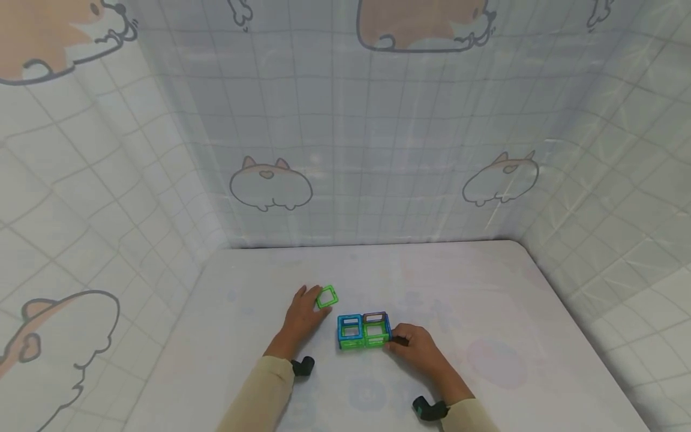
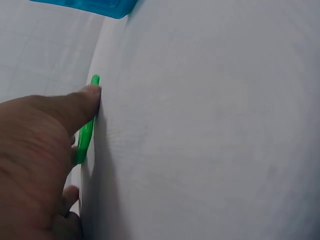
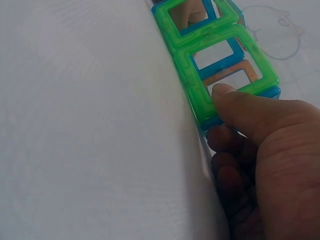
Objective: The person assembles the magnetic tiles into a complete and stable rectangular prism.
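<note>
My left hand (image 1: 301,312) holds a green square magnetic tile (image 1: 335,294) by its edges, between thumb and fingers. In the left wrist view the tile (image 2: 86,137) stands nearly edge-on, with the thumb at its upper part. To its right sits a block built of magnetic tiles (image 1: 352,345), two cubes wide, with green fronts, blue sides and an orange-brown piece at the back right. My right hand (image 1: 420,347) pinches the block's right end. Its thumb overlaps the front green frame (image 3: 192,90) in the right wrist view, and the other fingers are curled by the blue side.
Both hands work over a pale table (image 1: 486,312) with a rounded far corner. White grid-patterned curtains (image 1: 378,120) with cartoon dogs enclose it at the back and sides. Dark wrist straps (image 1: 429,410) with small mounts sit at the cuffs.
</note>
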Demonstrator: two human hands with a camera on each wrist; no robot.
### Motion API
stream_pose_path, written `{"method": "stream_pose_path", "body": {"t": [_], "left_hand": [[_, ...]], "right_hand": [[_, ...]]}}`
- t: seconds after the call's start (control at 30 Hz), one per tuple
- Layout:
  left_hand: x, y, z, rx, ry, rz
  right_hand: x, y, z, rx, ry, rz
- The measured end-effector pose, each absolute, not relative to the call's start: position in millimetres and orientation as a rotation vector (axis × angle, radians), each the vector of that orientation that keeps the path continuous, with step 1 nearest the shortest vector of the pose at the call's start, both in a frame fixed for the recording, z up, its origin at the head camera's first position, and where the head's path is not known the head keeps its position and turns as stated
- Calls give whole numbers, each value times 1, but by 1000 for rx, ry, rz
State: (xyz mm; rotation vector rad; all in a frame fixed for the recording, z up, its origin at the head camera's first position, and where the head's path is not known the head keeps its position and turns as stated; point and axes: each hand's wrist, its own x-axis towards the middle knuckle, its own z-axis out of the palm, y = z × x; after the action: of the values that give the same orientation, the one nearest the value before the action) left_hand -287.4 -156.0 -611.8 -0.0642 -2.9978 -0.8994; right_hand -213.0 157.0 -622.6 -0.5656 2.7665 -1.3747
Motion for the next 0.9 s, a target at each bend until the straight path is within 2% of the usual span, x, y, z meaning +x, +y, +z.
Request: {"method": "stream_pose_path", "body": {"t": [0.27, 0.9], "left_hand": [[-281, -157, -612, -64, -2935, -897], [-270, -152, -597, -46, -2698, -1284]], "right_hand": [[-213, 156, -622, -557, 2761, -1370], [-214, 156, -622, -548, 2762, -1384]]}}
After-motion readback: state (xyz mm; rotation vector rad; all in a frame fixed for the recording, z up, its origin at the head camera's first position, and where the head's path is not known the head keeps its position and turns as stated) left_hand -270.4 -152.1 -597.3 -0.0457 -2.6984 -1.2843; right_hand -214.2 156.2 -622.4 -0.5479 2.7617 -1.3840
